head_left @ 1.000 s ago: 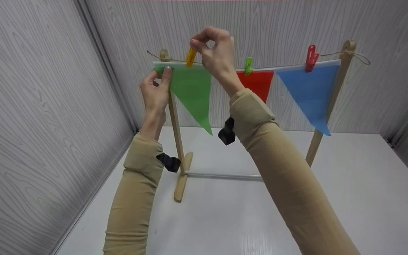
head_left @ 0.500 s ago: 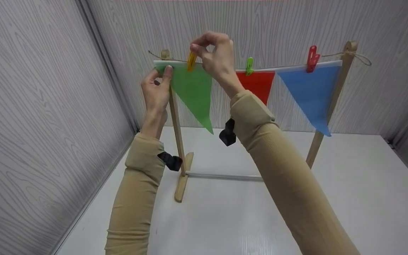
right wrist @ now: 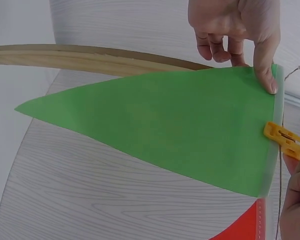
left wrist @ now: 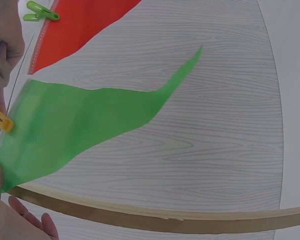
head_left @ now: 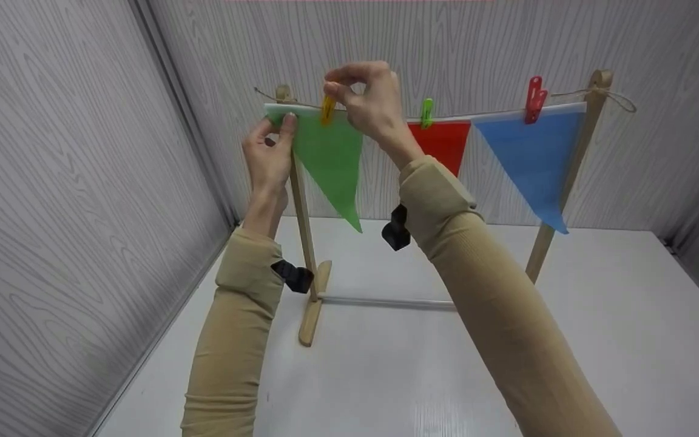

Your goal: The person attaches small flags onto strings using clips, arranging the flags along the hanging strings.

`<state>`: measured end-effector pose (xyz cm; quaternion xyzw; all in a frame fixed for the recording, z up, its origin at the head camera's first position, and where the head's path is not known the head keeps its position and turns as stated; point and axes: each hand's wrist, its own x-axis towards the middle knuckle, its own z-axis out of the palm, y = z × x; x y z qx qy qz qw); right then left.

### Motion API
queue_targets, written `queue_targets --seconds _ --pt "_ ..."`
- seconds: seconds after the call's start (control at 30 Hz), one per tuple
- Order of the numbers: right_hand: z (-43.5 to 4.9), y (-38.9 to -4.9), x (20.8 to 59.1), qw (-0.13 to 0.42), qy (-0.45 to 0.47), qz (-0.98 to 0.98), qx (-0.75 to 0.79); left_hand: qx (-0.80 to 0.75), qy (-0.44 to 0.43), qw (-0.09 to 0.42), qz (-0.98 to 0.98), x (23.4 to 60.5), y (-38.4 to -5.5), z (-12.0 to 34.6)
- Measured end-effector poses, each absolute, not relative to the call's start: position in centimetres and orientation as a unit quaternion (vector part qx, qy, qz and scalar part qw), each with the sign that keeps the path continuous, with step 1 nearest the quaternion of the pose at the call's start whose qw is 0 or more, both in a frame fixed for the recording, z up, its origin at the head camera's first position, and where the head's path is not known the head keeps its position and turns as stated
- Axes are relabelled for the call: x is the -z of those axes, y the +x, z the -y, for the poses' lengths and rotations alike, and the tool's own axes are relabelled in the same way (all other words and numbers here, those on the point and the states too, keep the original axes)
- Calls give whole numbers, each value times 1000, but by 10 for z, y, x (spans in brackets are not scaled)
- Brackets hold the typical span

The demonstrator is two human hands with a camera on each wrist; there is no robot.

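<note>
A green pennant [head_left: 332, 152] hangs by its white-edged top along a string near the left post. My left hand [head_left: 269, 158] pinches its upper left corner between thumb and fingers, seen closely in the right wrist view. With thumb and forefinger, my right hand [head_left: 374, 97] pinches a yellow clothespin [right wrist: 285, 139], whose jaws lie over the pennant's top edge. Farther right hang a red pennant [head_left: 443, 142] with a green clothespin [head_left: 426, 113] and a blue pennant [head_left: 534, 158] with a red clothespin [head_left: 533, 102]. My right forearm covers part of the space below the red pennant.
The string is tied to two wooden posts, the left post [head_left: 302, 224] and the right post [head_left: 581, 145]. A thin rod [head_left: 386, 301] joins the stand low down on the white table [head_left: 361, 376]. Wood-patterned panels [head_left: 82, 152] enclose the back and sides.
My right hand has come down slightly with the yellow clothespin, which now sits lower over the green pennant's top edge. My left hand keeps its pinch on the corner, almost unmoved.
</note>
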<state>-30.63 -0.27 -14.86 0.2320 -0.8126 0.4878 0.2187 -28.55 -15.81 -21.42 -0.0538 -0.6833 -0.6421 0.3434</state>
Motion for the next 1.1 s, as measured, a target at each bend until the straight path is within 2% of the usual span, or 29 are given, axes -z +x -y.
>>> queue_targets --seconds 0.43,0.67,0.97,1.1 --pt "-6 -300 155 153 252 800 -523 653 -25 326 683 217 -285 159" --pt "-10 -298 161 164 252 783 -544 656 -11 328 680 223 -283 159" --pt "-16 -293 169 193 244 758 -573 676 12 371 637 233 -279 158" --pt "-20 -293 177 213 268 733 -588 666 -1 391 635 239 -276 156"
